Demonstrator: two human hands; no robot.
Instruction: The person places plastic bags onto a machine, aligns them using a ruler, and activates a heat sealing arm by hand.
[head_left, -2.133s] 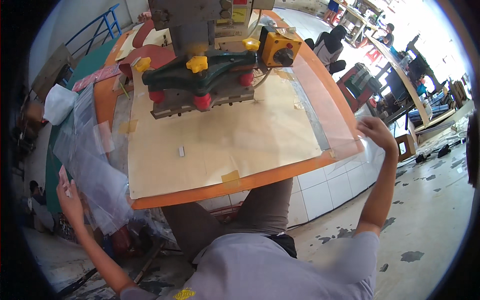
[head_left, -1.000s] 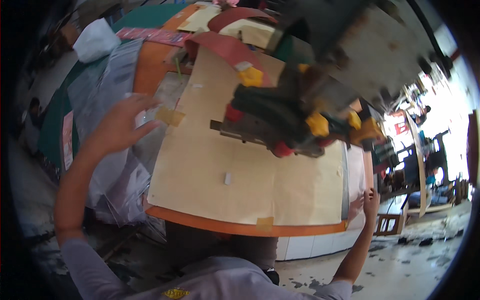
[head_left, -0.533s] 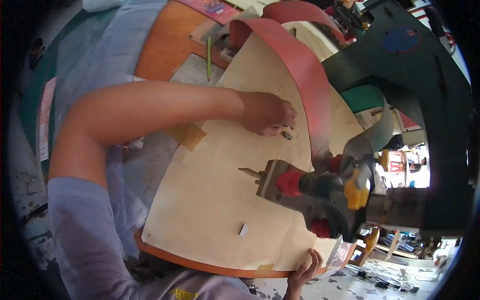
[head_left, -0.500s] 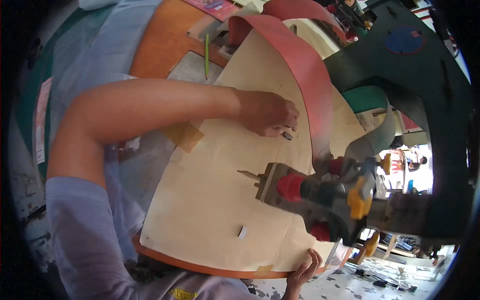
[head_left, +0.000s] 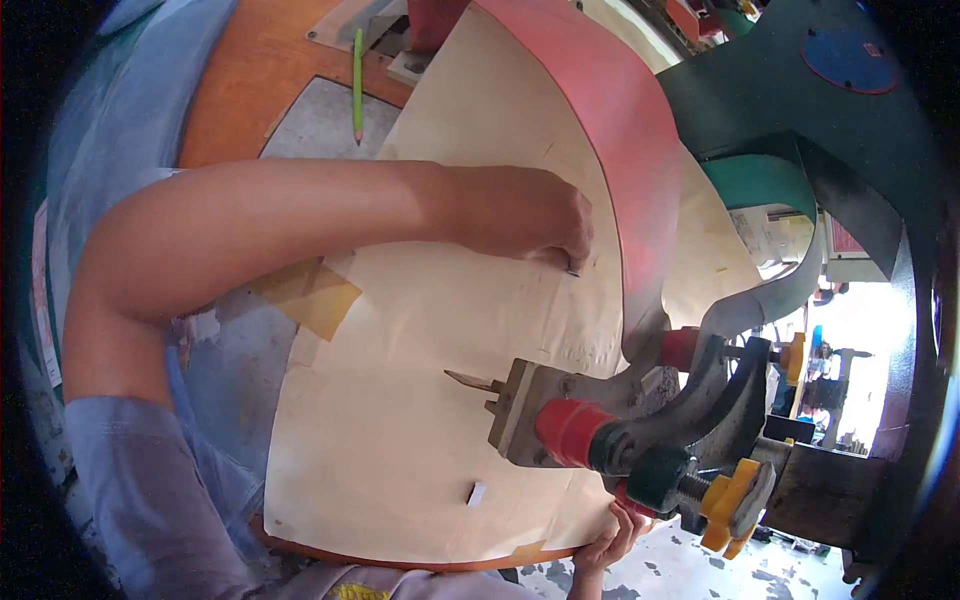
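My left hand reaches across from the left, its fingers closed in a pinch on a small dark piece. The piece sits low against a large tan sheet; too little shows to tell its kind. My right hand rests at the sheet's near edge, lower right, fingers apart and partly hidden behind a machine head. That machine head has red and yellow knobs, and a thin pointed metal tip juts left over the sheet. A small white slip lies on the sheet.
A curved red band arches over the sheet, and a green-grey band bends beside the dark green machine frame. Far left, a green pencil lies on a grey plate. Brown tape crosses the sheet's left edge.
The view has shifted, so the pencil and plate sit farther left and the machine head lower. My left hand stays pinched on the small piece, which shows less. My right hand is more covered.
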